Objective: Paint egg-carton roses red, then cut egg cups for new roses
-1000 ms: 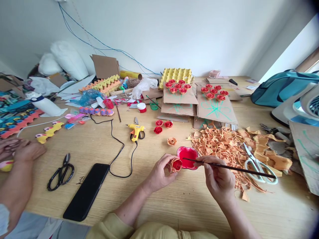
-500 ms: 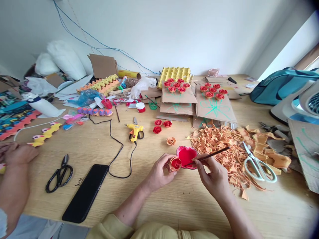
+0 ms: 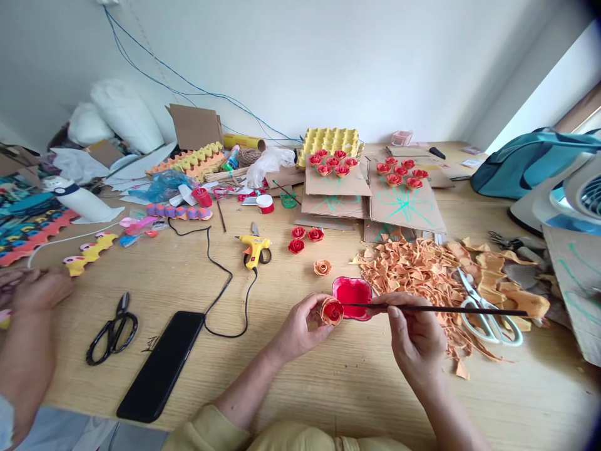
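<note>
Near the worktop's (image 3: 366,388) front edge, my left hand (image 3: 300,326) has fingertips pinching the part-red flower (image 3: 332,311); my right hand (image 3: 417,338) pinches the brush (image 3: 460,309), tip by the petals, contact unclear.

Pale wall (image 3: 399,69) (bluish), wooden table (image 3: 357,388).

Soft daylight from right, wall (image 3: 375,69) dimmer leftward, stretched edges, dark right corners

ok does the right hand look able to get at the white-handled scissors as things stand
Probably, but not quite freely: the right hand is holding a brush, which crosses over the white-handled scissors in this view. Otherwise they look uncovered and close by.
</note>
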`<move>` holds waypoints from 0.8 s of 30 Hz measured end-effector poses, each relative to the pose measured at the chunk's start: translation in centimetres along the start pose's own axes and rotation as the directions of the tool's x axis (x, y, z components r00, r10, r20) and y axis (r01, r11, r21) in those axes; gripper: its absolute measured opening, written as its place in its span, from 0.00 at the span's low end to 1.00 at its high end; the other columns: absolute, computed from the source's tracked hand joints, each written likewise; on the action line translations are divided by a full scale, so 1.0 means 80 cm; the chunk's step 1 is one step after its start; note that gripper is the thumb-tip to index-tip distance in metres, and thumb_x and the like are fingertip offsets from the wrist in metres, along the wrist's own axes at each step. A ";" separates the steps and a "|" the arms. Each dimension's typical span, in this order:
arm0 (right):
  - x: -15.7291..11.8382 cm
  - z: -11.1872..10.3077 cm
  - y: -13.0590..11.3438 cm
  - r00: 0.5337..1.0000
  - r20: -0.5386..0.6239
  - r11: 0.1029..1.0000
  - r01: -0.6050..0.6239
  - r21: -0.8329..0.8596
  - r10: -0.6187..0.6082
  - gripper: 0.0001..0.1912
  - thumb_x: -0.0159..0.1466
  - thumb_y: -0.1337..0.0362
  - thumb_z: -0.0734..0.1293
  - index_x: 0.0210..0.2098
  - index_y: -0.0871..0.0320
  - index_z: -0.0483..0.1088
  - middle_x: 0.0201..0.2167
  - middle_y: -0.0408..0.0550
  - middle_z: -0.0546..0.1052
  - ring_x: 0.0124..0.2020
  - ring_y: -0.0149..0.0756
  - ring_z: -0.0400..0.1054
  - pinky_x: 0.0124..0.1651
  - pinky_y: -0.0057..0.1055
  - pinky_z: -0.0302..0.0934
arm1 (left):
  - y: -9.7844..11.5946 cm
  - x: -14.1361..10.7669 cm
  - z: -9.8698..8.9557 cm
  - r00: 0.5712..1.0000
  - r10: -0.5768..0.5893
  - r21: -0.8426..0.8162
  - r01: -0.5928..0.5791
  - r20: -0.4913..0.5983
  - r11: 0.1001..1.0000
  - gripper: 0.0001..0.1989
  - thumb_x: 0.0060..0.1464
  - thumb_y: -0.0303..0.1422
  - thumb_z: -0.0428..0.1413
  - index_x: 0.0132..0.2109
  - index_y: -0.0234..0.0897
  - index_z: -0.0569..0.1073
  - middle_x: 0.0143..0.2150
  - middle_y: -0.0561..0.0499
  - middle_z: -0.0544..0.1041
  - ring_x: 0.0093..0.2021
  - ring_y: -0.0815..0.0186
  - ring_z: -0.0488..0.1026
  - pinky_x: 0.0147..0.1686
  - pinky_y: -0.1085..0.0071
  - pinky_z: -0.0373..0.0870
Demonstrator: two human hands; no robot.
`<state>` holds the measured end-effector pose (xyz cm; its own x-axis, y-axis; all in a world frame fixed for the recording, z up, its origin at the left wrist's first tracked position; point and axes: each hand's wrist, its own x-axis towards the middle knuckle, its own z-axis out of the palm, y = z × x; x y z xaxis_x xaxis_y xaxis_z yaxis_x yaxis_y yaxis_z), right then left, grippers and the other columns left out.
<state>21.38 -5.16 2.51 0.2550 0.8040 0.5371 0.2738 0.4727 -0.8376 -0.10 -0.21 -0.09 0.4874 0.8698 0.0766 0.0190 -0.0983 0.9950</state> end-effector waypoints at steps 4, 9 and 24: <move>-0.005 0.007 0.004 0.999 0.030 0.999 -0.012 0.034 0.011 0.05 0.72 0.66 0.64 0.46 0.52 0.70 0.41 0.52 0.82 0.37 0.40 0.81 0.36 0.35 0.78 | 0.004 -0.001 0.001 1.000 0.016 0.048 -0.017 0.020 0.999 0.18 0.58 0.33 0.62 0.55 0.35 0.74 0.53 0.42 0.77 0.53 0.57 0.75 0.53 0.64 0.73; -0.010 0.009 0.011 0.998 0.060 0.999 -0.029 -0.031 0.031 0.04 0.72 0.65 0.64 0.47 0.53 0.69 0.41 0.52 0.80 0.36 0.39 0.80 0.39 0.36 0.78 | 0.005 -0.002 0.001 0.999 0.028 0.079 -0.030 0.031 0.996 0.19 0.58 0.33 0.63 0.55 0.36 0.74 0.54 0.42 0.77 0.53 0.57 0.75 0.53 0.64 0.74; -0.007 -0.001 0.009 0.978 0.186 0.988 0.118 -0.101 -0.098 0.10 0.71 0.71 0.63 0.48 0.53 0.70 0.43 0.52 0.80 0.43 0.41 0.80 0.44 0.38 0.76 | 0.007 -0.001 0.002 1.000 0.007 0.077 -0.009 0.030 0.997 0.18 0.59 0.36 0.63 0.54 0.35 0.74 0.51 0.42 0.77 0.50 0.57 0.76 0.50 0.65 0.74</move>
<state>21.54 -5.32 1.61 0.0498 0.8069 0.5885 0.3940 0.5256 -0.7540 -0.02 -0.44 0.48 0.5134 0.8543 0.0812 0.0814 -0.1427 0.9864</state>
